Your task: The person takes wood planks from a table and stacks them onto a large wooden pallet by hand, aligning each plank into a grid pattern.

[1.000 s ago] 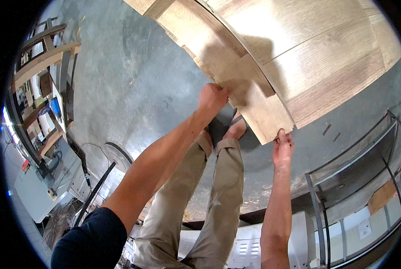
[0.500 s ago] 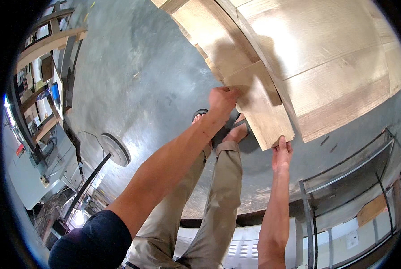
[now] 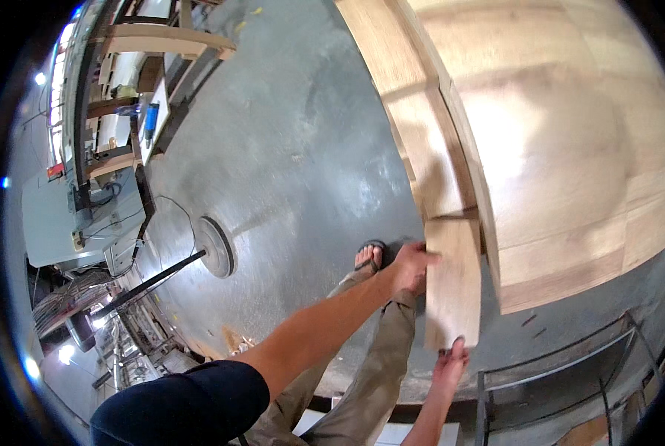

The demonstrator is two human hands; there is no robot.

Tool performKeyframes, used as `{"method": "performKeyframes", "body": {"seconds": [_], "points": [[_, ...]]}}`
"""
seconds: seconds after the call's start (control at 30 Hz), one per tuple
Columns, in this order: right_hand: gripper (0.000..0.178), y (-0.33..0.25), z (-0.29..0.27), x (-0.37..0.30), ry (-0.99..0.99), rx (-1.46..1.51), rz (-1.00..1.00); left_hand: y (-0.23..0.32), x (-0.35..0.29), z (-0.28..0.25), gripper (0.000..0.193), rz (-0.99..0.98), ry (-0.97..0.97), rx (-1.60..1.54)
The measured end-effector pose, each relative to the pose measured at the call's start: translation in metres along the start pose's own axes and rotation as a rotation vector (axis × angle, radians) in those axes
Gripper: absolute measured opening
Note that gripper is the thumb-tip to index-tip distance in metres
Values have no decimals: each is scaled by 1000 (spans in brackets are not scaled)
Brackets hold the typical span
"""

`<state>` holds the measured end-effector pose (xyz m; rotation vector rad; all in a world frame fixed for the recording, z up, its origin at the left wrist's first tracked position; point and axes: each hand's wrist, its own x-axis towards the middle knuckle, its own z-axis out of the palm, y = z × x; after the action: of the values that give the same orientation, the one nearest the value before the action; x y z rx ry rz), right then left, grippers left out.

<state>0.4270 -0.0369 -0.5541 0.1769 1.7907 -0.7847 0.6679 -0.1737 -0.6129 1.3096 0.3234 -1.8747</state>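
Note:
A short, pale wooden board (image 3: 453, 286) is held between my two hands at the near end of a row of similar planks (image 3: 433, 156). My left hand (image 3: 413, 266) is closed on its left edge, thumb on top. My right hand (image 3: 450, 364) pinches the near end with the thumb over the upper face; the fingers beneath are partly hidden. The board's far end lies against or over the end of the row; whether it rests on it I cannot tell.
A broad wooden panel surface (image 3: 563, 186) stands to the right, with a raised edge beside the planks. A metal frame (image 3: 555, 372) is at the lower right. On the grey floor (image 3: 295, 149) at left is a round stand base (image 3: 217, 247); wooden racking (image 3: 161, 41) stands beyond.
The board has come nearer to me and lies straighter, with less of it over the plank row. Both hands keep their hold. My view has shifted too.

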Motion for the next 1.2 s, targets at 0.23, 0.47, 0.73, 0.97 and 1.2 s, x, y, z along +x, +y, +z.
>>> {"method": "performKeyframes", "body": {"seconds": [0.23,0.47,0.73,0.97,1.2], "points": [[30,-26,37,-76,-173,-6,10,56,-70,1,39,-84,403,149],[33,-69,212,-80,-563,37,33,193,-61,-52,39,308,204,-9],[29,-103,417,-36,-476,-71,42,383,33,-66,40,286,234,39],[25,-114,496,4,-299,39,23,464,73,-20,30,305,181,72],[23,-113,525,6,-183,154,-52,476,99,-19,35,332,227,258]]}}
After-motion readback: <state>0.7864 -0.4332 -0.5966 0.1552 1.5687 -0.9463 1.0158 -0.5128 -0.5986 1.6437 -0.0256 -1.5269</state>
